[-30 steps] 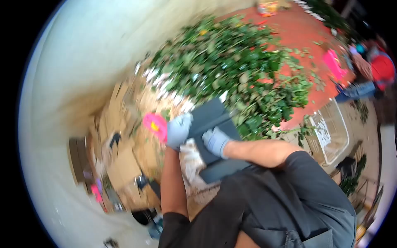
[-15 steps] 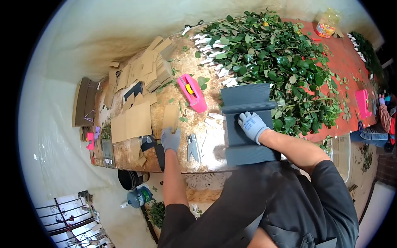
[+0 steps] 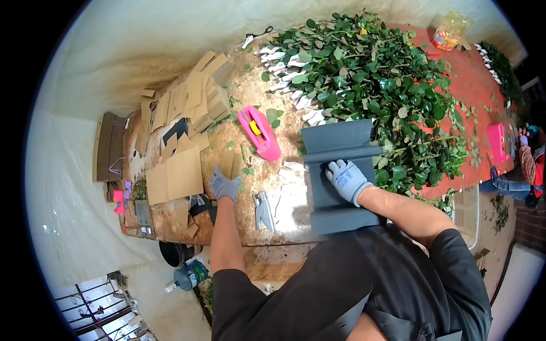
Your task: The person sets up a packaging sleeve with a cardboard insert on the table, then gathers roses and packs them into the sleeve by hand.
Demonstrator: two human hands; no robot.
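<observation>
Well apart over a bench, a worker's right hand lies flattened on a dark sheet beside leafy stems, seemingly steadying it; the left hand, fingers spread, meets a card apparently kept within reach.

Stained table — cardboard, pink tape dispenser, metal tool, ridged board, leafy stems

Gloved hands, one on ridged sheet, leafy stems
</observation>
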